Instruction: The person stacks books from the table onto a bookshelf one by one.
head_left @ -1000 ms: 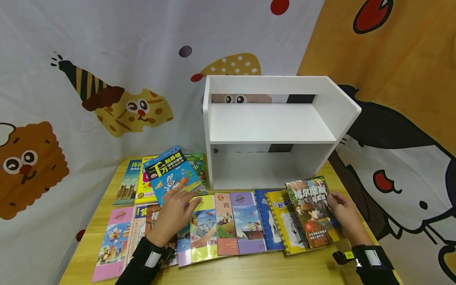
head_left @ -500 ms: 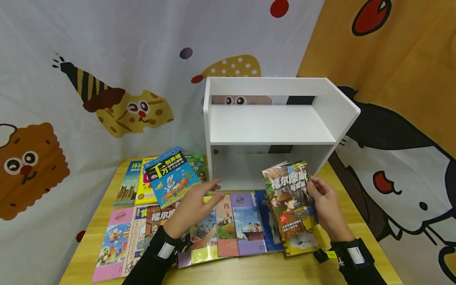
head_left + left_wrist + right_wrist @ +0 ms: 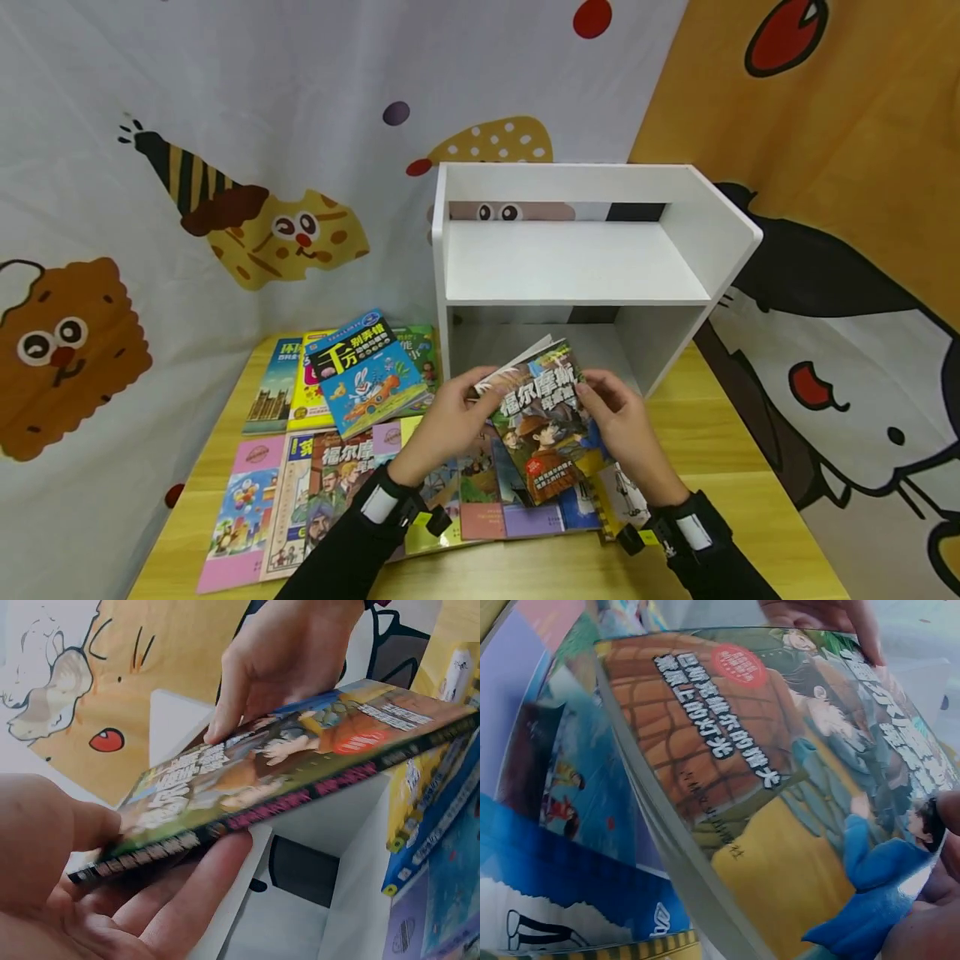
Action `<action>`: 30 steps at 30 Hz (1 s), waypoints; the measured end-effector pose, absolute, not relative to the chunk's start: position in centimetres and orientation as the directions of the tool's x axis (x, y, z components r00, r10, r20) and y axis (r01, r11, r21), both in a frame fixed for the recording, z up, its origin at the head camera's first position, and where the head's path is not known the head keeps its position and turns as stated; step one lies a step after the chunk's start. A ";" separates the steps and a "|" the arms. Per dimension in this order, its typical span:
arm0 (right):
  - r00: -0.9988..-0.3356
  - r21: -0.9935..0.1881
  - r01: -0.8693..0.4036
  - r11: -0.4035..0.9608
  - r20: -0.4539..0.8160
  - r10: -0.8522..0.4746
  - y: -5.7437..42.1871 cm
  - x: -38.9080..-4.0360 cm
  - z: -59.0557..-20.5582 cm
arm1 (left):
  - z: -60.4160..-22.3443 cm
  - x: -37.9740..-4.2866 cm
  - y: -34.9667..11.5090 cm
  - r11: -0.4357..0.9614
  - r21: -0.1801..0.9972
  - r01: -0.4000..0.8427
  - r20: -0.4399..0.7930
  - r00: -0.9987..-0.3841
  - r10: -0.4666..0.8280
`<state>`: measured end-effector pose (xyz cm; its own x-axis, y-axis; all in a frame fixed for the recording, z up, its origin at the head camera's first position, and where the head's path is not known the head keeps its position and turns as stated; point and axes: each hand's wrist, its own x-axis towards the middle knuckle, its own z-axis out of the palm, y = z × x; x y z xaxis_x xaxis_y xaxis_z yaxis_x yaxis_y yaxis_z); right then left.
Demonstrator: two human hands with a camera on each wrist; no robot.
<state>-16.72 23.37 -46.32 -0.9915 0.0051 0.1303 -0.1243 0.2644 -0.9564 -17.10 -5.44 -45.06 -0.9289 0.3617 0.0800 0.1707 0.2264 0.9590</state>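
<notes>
Both hands hold one paperback book (image 3: 542, 433) with a man in a brown hat on its cover, tilted above the row of books. At its upper left corner, my left hand (image 3: 452, 423) pinches it; in the left wrist view the thumb lies on the cover and the fingers (image 3: 199, 896) support it from beneath. My right hand (image 3: 624, 429) grips the upper right edge, thumb on the cover, its other fingers mostly hidden behind. The right wrist view shows the book's front cover (image 3: 780, 802) close up and its page edges.
Behind the hands stands a white two-tier shelf (image 3: 573, 262). Several books lie face up in front, including a pink one (image 3: 238, 508) and a yellow one (image 3: 618, 496). A blue book (image 3: 367, 379) lies slanted over others at the left. The wooden table (image 3: 720, 483) extends right.
My right hand has lifted the book off the yellow book and carried it left. My left hand has moved right from over the row and taken hold of its left corner.
</notes>
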 end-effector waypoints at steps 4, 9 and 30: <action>-0.996 -0.948 -0.085 0.308 0.090 0.001 23.5 -16.7 -47.1 | -45.3 -16.8 -5.4 0.222 0.949 0.224 0.139 -0.929 0.343; -0.996 -0.931 -0.089 0.354 0.091 -0.012 24.0 -16.7 -47.8 | -45.2 -16.3 -5.6 0.227 0.939 0.259 0.177 -0.928 0.328; -0.986 -0.999 0.014 -0.037 -0.007 -0.168 23.8 -15.1 -48.2 | -42.5 -15.3 -5.8 -0.036 0.885 0.465 0.466 -0.885 0.021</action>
<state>-15.07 23.80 -48.23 -0.9858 -0.1675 -0.0075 0.0139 -0.0372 -0.9992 -15.28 -5.79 -42.52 -0.8846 0.0209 0.4659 0.4650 -0.0362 0.8846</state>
